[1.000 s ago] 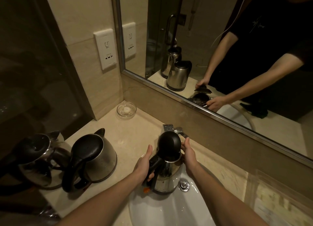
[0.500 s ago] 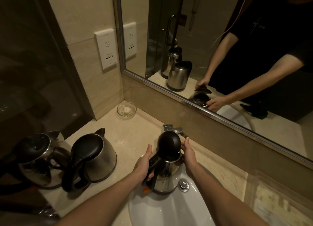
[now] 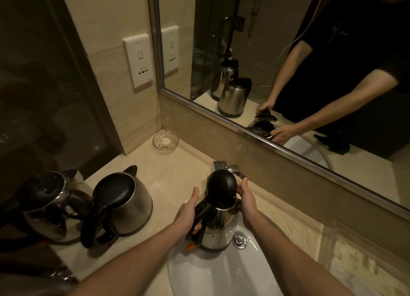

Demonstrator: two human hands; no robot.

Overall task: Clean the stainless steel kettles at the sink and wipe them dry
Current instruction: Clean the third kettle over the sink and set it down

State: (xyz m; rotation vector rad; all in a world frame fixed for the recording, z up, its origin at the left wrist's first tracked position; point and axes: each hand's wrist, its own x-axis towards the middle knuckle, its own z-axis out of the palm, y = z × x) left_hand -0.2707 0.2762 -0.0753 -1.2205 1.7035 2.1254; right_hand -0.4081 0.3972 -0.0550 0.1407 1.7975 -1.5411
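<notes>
A stainless steel kettle with a black lid raised open stands in the white sink, under the chrome tap. My left hand grips its black handle. My right hand rests against the kettle's rim on the right side, fingers touching the lid. Two more steel kettles stand on the counter at the left: one with a black handle and another further left in shadow.
A small glass dish sits in the back corner of the beige counter. A wall socket is above it. A large mirror runs along the back. The sink's chrome plug is beside the kettle.
</notes>
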